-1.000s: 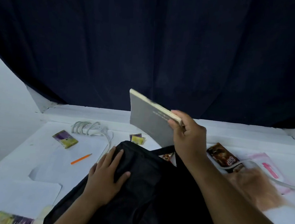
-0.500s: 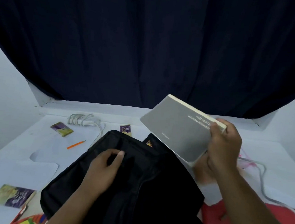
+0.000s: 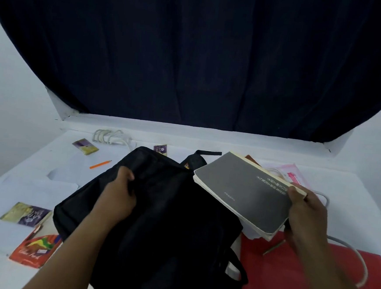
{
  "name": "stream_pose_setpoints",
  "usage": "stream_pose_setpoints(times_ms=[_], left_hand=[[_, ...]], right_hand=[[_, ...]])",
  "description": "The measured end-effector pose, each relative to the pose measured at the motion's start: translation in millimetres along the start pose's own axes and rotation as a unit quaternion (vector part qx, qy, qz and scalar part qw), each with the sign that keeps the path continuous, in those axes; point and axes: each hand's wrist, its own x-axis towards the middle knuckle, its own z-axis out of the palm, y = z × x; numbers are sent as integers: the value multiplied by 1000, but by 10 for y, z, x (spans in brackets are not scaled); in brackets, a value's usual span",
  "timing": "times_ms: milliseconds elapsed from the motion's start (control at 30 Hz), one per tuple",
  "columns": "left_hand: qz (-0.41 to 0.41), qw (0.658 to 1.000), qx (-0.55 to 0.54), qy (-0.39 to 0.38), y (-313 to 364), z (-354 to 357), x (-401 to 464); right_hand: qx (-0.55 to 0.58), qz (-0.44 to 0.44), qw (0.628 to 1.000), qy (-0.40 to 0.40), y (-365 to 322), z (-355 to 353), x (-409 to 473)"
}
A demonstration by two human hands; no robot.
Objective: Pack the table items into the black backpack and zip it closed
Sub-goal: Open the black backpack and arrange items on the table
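Observation:
The black backpack (image 3: pixel 167 229) lies across the middle of the white table (image 3: pixel 18 176). My left hand (image 3: pixel 118 196) grips a fold of its upper fabric with curled fingers. My right hand (image 3: pixel 306 212) holds a grey-covered book (image 3: pixel 243 189) by its right edge, tilted just above the backpack's right side. Loose items lie around: an orange pencil (image 3: pixel 100 164), a purple-yellow packet (image 3: pixel 85 146), another packet (image 3: pixel 25 213), a colourful box (image 3: pixel 36 248) and a small purple sachet (image 3: pixel 160 149).
A coiled white cable (image 3: pixel 110 136) lies at the back left. At the right are a red folder (image 3: pixel 300 274), a pen (image 3: pixel 273 247), a grey cord (image 3: pixel 358 255) and a pink package (image 3: pixel 294 175). A dark curtain (image 3: pixel 192 53) hangs behind the table. White paper sheets (image 3: pixel 33 184) lie at left.
My right hand has lowered the grey book and flattened it toward the backpack's right side. My left hand went from resting flat on the bag to gripping its fabric. The view tilted down.

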Motion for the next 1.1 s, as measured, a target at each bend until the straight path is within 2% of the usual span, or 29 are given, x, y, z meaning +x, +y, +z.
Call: stream_pose_setpoints(times_ms=[100,167,233,267,367,467,567,667,733,867,933,1000,1100], left_hand=[[14,998,51,24,-185,29,83],[44,992,122,4,-244,188,58],[38,978,205,-16,-187,305,-10],[28,977,211,-28,-121,308,-64],[-28,982,149,-113,66,232,-247],[-48,954,219,-200,123,269,-416],[-26,964,228,-136,66,387,-464],[-15,983,164,-81,52,320,-386],[-36,990,115,-77,50,216,-321],[-51,995,24,-77,60,111,-260],[-53,997,-29,-53,75,54,-258],[-52,996,-72,-10,98,-52,-238],[-29,995,-88,33,145,-256,-191]], right_hand=[[-23,-6,999,-46,-74,0,-8],[-47,-11,995,-86,-80,18,-19],[-78,-28,989,-123,-68,43,-49],[-94,-41,984,-144,-54,63,-69],[-110,-63,977,-169,-16,136,-138],[-95,-40,981,-166,7,197,-181],[-57,31,982,-175,-2,218,-248],[-37,108,965,-235,44,262,-407],[-64,86,955,-277,135,277,-501],[-183,-17,921,-345,60,270,-594],[-204,-49,911,-356,-40,285,-661],[-189,-41,914,-356,-99,292,-719],[-141,29,916,-375,-129,320,-830]])
